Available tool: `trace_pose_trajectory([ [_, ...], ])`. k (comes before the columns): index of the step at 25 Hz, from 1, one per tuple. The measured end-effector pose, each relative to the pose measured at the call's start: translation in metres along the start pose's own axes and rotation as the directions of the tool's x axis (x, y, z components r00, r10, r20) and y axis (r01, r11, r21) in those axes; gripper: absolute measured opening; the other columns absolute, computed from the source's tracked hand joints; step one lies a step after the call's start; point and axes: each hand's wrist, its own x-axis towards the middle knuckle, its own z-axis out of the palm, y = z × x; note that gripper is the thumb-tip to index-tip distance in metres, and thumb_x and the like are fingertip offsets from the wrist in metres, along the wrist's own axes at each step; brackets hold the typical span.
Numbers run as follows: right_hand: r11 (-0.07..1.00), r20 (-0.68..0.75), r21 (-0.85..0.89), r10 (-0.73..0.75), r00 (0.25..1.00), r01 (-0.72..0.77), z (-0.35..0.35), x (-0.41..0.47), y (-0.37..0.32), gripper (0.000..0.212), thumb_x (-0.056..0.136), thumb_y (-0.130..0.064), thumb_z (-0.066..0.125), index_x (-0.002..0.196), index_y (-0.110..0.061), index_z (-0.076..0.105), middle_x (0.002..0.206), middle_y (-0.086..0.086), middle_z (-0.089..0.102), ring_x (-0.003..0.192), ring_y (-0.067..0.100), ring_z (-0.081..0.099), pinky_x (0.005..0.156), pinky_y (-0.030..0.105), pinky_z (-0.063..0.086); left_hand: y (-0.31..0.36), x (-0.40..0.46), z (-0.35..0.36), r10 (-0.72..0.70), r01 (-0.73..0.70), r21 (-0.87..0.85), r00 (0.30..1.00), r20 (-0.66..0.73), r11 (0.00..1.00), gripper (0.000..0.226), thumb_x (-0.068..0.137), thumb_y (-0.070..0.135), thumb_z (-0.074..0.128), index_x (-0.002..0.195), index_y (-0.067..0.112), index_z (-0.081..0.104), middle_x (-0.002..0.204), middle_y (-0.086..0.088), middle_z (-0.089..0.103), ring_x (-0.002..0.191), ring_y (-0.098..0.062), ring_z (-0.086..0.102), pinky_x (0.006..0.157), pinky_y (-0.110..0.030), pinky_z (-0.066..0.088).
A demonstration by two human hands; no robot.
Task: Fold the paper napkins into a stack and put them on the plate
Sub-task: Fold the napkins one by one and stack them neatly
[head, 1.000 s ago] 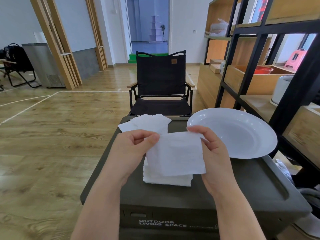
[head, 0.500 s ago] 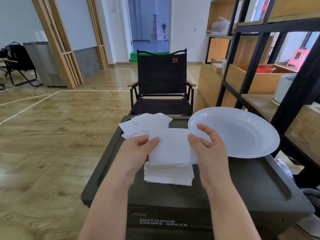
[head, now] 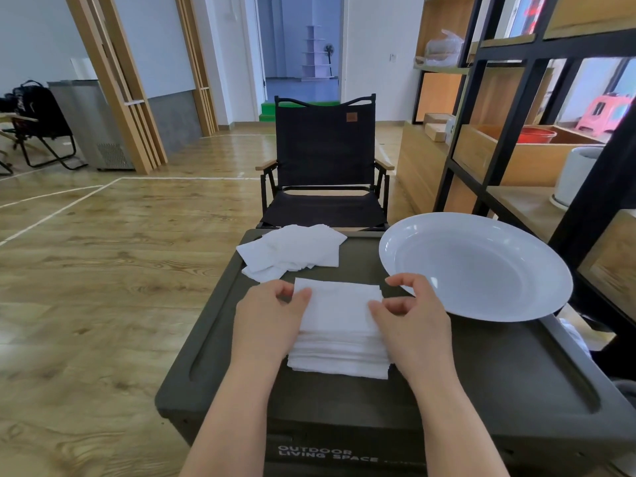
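A dark green storage box (head: 464, 370) serves as the surface, its front printed "OUTDOOR LIVING SPACE". Near the middle of the surface sits a stack of folded napkins (head: 339, 352), white and squared up. The left hand (head: 266, 321) pinches the left edge of the top napkin (head: 339, 304) between thumb and curled fingers, so that grip is closed on the napkin; the right hand (head: 413, 318) does the same at its right edge, thumb on top, index finger raised. The top napkin lies flat on the stack. At the far left corner of the surface lies a loose pile of unfolded napkins (head: 292, 251), overlapping one another. The white plate (head: 488, 263) rests at the far right edge of the surface, overhanging it slightly, and nothing lies in it
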Motion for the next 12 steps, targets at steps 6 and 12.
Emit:
trace_pose_trajectory([
  [6, 0.974, 0.103, -0.226, 0.026, 0.994, -0.002, 0.002, 0.007, 0.011, 0.027, 0.078, -0.020, 0.069, 0.091, -0.033, 0.049, 0.071, -0.007, 0.055, 0.064, 0.007, 0.055, 0.050, 0.016, 0.038, -0.010, 0.008, 0.001, -0.095, 0.074, 0.165, 0.987, 0.126, 0.984, 0.036, 0.076, 0.047, 0.070, 0.100, 0.028, 0.052, 0.085, 0.012, 0.059, 0.077, -0.007, 0.058, 0.054, -0.023, 0.039],
  [12, 0.962, 0.072, -0.272, -0.014, 0.997, 0.033, 0.001, 0.010, 0.004, 0.026, 0.075, -0.023, 0.071, 0.079, -0.032, 0.047, 0.069, -0.009, 0.050, 0.059, 0.006, 0.049, 0.048, 0.015, 0.031, -0.002, 0.068, 0.001, 0.006, -0.020, 0.202, 0.997, 0.071, 0.979, 0.030, 0.074, 0.050, 0.070, 0.093, 0.031, 0.057, 0.083, 0.012, 0.058, 0.074, -0.005, 0.056, 0.053, -0.020, 0.035],
])
